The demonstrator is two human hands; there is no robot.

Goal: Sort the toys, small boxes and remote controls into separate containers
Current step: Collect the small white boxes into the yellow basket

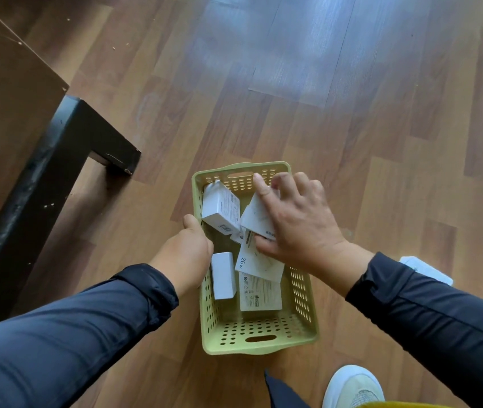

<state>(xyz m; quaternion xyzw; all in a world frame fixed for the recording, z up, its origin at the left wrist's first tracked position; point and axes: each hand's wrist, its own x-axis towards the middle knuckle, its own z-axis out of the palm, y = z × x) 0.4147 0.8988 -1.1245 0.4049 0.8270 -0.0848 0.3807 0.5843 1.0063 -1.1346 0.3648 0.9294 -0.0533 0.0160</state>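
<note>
Left hand (188,254) gripping the green basket's (303,293) left rim, right hand (293,219) pinching a white box (256,217) over it, more boxes (259,267) lying inside, basket sitting on the wooden floor (381,142)

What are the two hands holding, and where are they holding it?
The left hand grips the green basket by its left rim. The right hand pinches a white box inside it, thumb under its near edge and fingers over the top.
</note>
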